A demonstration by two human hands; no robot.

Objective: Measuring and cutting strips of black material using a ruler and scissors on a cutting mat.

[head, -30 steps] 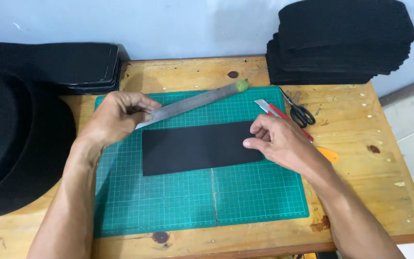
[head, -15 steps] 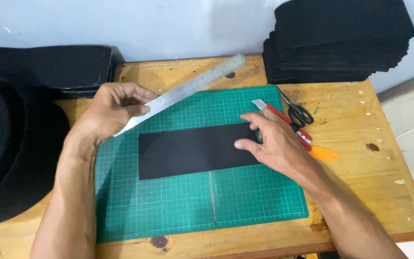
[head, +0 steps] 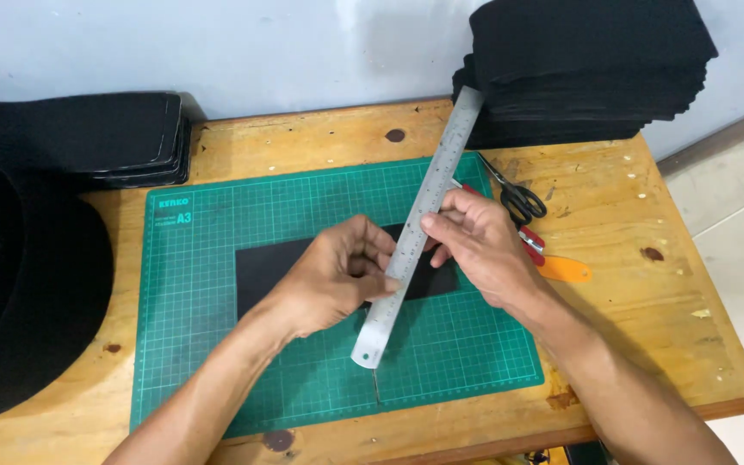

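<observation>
Squarely between both hands, the steel ruler (head: pixel 419 228) slanted across the black strip (head: pixel 270 269) on the green cutting mat (head: pixel 217 344), left hand (head: pixel 335 280) and right hand (head: pixel 477 244) each pinching it, scissors (head: pixel 517 196) just beyond the right.

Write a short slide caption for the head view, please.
Both hands, left hand and right hand, hold a steel ruler across a black sheet.

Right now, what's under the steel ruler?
Under the long steel ruler: a black rectangular fabric strip on the green gridded cutting mat. Left hand and right hand grip the ruler and cover the strip's middle and right end.
</observation>
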